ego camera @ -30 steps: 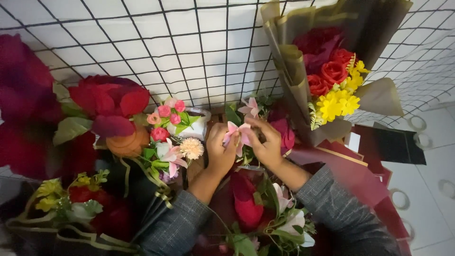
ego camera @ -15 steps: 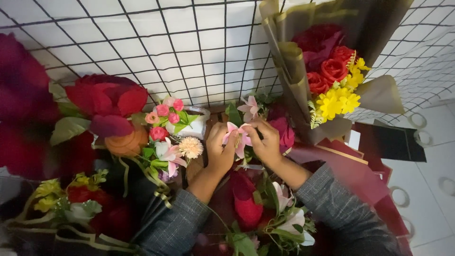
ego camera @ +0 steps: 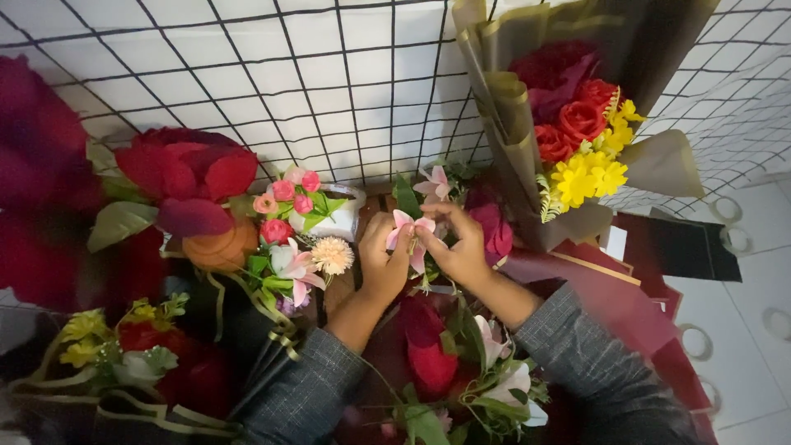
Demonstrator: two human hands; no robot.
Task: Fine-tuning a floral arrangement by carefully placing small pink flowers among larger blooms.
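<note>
Both my hands meet at the middle of the view around a small pink lily-like flower (ego camera: 409, 235). My left hand (ego camera: 384, 262) grips it from the left, fingers curled under the petals. My right hand (ego camera: 460, 247) pinches it from the right and above. A second pink lily (ego camera: 434, 185) stands just behind it, next to a magenta bloom (ego camera: 493, 231). Below my wrists lies a bunch with a red rose (ego camera: 428, 350) and pale lilies (ego camera: 507, 381). Grey sleeves cover both forearms.
A black wire grid (ego camera: 329, 91) stands against white tiles behind. A wrapped bouquet with red roses and yellow flowers (ego camera: 577, 140) leans at upper right. A large red bloom (ego camera: 185, 177), a small pink posy (ego camera: 297, 227) and another wrapped bunch (ego camera: 132, 354) fill the left.
My hands and the pink flower have barely shifted; the fingers have adjusted their hold slightly on the petals.
</note>
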